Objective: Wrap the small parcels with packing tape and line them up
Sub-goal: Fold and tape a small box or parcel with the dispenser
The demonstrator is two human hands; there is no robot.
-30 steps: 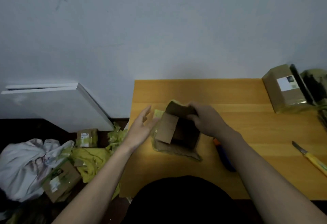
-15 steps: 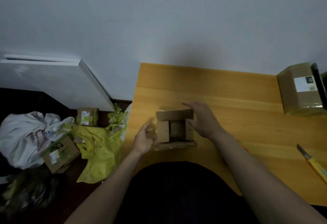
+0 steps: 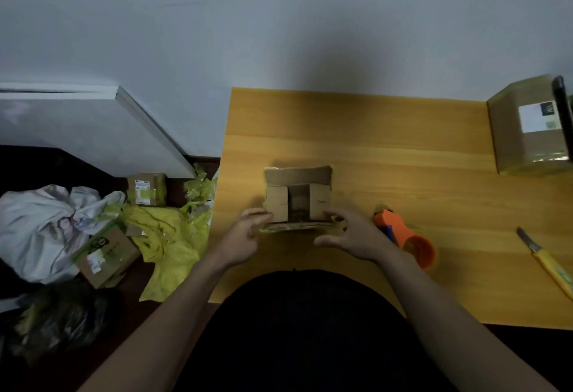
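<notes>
Head view, looking down on a wooden table [image 3: 403,156] set against a pale wall. Small cardboard box [image 3: 298,198] stands near the table's left edge, its top flaps open: the far flap is raised, two side flaps are folded inward, and the near flap, edged with yellowish tape, lies outward toward the person. Left hand [image 3: 245,238] is at the box's near-left corner, fingers curled onto the taped near flap; whether it grips or only touches cannot be told. Right hand [image 3: 350,236] hovers at the box's near-right corner, fingers loosely bent, thumb apart, fingertips at the flap; it holds nothing that can be seen. Orange tape dispenser [image 3: 403,236] lies on the table just right of the right hand. Yellow-handled knife [image 3: 545,261] lies well to the right of the box. Larger taped parcel [image 3: 530,126] with a white label sits at the table's far-right corner. On the floor left of the table: yellow plastic wrapping [image 3: 169,236], two small boxes [image 3: 145,190] [image 3: 105,256] and a white bag [image 3: 40,227].
</notes>
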